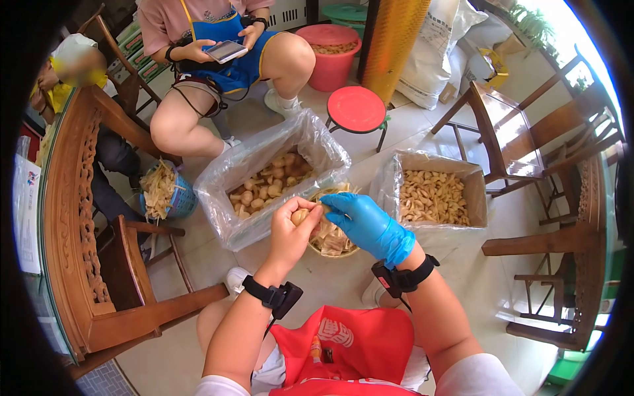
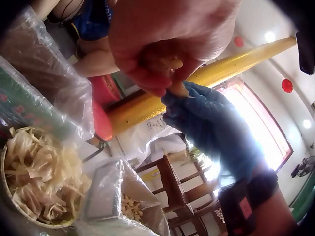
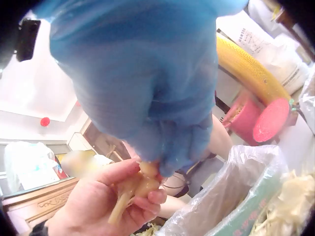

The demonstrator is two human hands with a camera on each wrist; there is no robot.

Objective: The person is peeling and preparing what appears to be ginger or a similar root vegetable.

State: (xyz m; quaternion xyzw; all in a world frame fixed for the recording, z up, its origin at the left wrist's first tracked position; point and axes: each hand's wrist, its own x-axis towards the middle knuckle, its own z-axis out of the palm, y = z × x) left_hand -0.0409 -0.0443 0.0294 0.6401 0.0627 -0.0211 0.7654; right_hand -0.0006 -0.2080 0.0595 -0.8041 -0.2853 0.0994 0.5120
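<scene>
My bare left hand grips a garlic bulb, its pale cloves partly bared and its stem hanging toward the palm. Against the bulb's upper side, my right hand in a blue glove pinches a clove with its fingertips. Both hands meet above a round basket of papery garlic skins. Beyond the left hand stands a plastic-lined carton of whole garlic bulbs. To the right, another lined box holds many separated cloves.
A person in a blue apron sits opposite, holding a phone. Near them are a red stool and a pink bucket. A blue basket of skins stands at left; wooden chairs flank the right side.
</scene>
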